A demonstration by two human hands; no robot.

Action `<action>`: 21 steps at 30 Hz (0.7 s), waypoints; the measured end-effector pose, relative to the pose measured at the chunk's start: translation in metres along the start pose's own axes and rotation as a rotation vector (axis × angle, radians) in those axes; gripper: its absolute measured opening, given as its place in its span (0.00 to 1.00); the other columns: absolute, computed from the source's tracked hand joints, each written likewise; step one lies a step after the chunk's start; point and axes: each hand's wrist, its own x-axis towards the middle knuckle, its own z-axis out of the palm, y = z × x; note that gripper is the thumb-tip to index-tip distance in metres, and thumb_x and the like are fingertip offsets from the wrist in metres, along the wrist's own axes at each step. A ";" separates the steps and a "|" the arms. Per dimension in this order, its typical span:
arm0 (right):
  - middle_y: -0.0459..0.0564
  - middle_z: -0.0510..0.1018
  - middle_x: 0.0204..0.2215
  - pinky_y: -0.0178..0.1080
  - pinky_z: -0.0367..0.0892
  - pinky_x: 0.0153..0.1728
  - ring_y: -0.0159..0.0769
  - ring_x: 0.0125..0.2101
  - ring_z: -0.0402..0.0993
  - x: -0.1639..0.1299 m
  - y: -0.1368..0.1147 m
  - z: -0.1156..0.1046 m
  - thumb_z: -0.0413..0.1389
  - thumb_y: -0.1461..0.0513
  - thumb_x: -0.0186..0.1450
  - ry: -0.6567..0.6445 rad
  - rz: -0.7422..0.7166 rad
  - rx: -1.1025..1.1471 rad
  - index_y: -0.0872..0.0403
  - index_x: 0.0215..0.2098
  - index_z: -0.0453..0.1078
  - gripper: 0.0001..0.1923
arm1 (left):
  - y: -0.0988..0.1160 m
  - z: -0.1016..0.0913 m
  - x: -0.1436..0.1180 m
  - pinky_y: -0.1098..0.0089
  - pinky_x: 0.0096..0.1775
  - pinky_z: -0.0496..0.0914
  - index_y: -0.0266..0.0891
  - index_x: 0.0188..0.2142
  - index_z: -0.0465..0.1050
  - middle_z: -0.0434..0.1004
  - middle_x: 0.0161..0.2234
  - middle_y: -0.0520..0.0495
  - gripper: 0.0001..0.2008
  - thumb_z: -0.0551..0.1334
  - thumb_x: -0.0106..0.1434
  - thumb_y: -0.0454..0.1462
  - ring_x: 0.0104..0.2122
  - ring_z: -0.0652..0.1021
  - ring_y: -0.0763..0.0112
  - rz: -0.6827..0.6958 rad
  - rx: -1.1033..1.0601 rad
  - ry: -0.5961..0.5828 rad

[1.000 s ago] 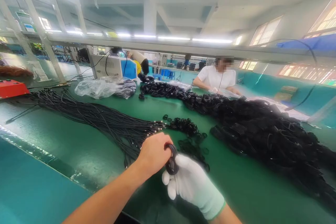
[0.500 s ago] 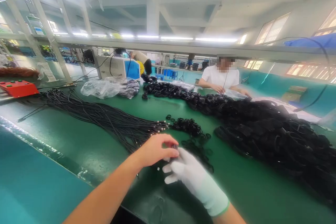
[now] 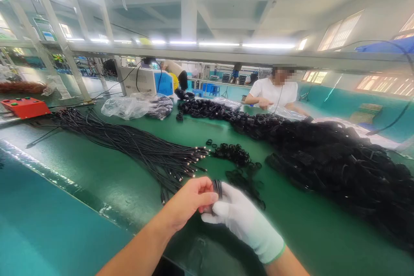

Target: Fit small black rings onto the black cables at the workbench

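My bare left hand (image 3: 189,202) and my white-gloved right hand (image 3: 237,217) meet low in the middle of the view, both pinching one small coiled black cable (image 3: 217,187). Just behind the hands lie loose black rubber rings (image 3: 241,177) and a small clump of them (image 3: 231,152). A long bundle of straight black cables (image 3: 129,144) with metal plug ends (image 3: 194,159) lies to the left on the green belt (image 3: 106,181). A big heap of coiled black cables (image 3: 336,159) fills the right side.
A person in a white shirt (image 3: 274,92) works across the belt. Clear plastic bags (image 3: 129,107) and a white and blue machine (image 3: 147,81) stand at the back. A red control box (image 3: 26,107) sits far left. A metal rail (image 3: 226,57) crosses overhead.
The coil was wound in my fists a second ago; both hands now pinch it with fingertips and have dropped slightly toward me. The view shifted a little left.
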 end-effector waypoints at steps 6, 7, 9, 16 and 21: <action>0.53 0.71 0.40 0.48 0.69 0.42 0.40 0.39 0.73 -0.002 0.000 0.000 0.62 0.60 0.55 0.028 0.039 0.008 0.57 0.45 0.65 0.21 | 0.006 -0.007 -0.005 0.73 0.26 0.65 0.37 0.30 0.66 0.68 0.24 0.52 0.07 0.55 0.60 0.38 0.24 0.69 0.73 -0.014 0.351 0.111; 0.53 0.70 0.42 0.47 0.69 0.41 0.40 0.40 0.73 -0.002 0.000 0.001 0.63 0.61 0.55 0.040 0.054 0.012 0.57 0.45 0.65 0.21 | 0.007 -0.006 -0.007 0.72 0.28 0.65 0.39 0.34 0.68 0.70 0.28 0.51 0.06 0.54 0.60 0.37 0.26 0.70 0.73 0.046 0.472 0.213; 0.54 0.68 0.45 0.46 0.70 0.41 0.41 0.43 0.72 -0.002 -0.001 0.003 0.63 0.63 0.54 0.067 0.081 -0.005 0.56 0.46 0.65 0.22 | 0.009 -0.004 -0.010 0.71 0.34 0.67 0.42 0.40 0.69 0.71 0.36 0.51 0.12 0.54 0.57 0.31 0.30 0.71 0.73 0.206 0.681 0.348; 0.55 0.68 0.49 0.43 0.70 0.40 0.40 0.41 0.73 -0.001 0.006 0.007 0.62 0.64 0.55 0.001 0.042 0.072 0.53 0.50 0.63 0.25 | -0.011 0.007 0.001 0.74 0.37 0.67 0.41 0.35 0.75 0.71 0.31 0.51 0.17 0.51 0.56 0.25 0.33 0.73 0.74 0.391 0.780 0.484; 0.53 0.71 0.42 0.40 0.69 0.39 0.38 0.39 0.74 0.000 0.009 -0.003 0.59 0.62 0.60 -0.043 0.035 0.199 0.56 0.49 0.65 0.19 | 0.001 0.003 0.012 0.72 0.35 0.67 0.40 0.34 0.76 0.72 0.30 0.51 0.14 0.54 0.54 0.26 0.31 0.73 0.72 0.318 0.760 0.422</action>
